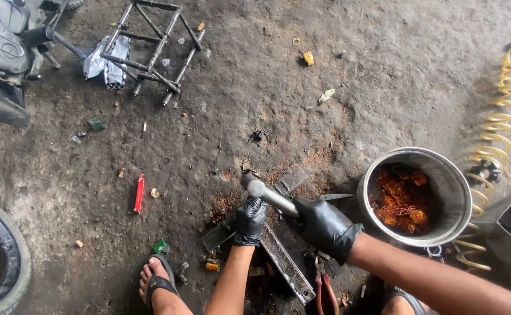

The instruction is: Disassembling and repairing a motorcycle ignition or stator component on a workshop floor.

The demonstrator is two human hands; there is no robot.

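The right hand (324, 224), in a black glove, is closed around the handle of a hammer (267, 194), whose head points away from the metal pot (449, 192) of rusty scraps. The gloved left hand (249, 220) presses closed onto a flat metal bar (284, 262), just beside the hammer, farther from the pot.

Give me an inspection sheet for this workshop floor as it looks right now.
Surface: bare concrete floor, dirty, rust-stained.
Job's things: metal rod over flat steel bar; steel pot of rusty scraps.
Clutter: red-handled pliers, red marker, small debris.
Grippers: left hand and right hand, black-gloved; right grips the rod, left pressed near the bar.
Cables: nothing seen.
Surroundings: yellow coil spring, metal frame, tyre, sandalled foot.
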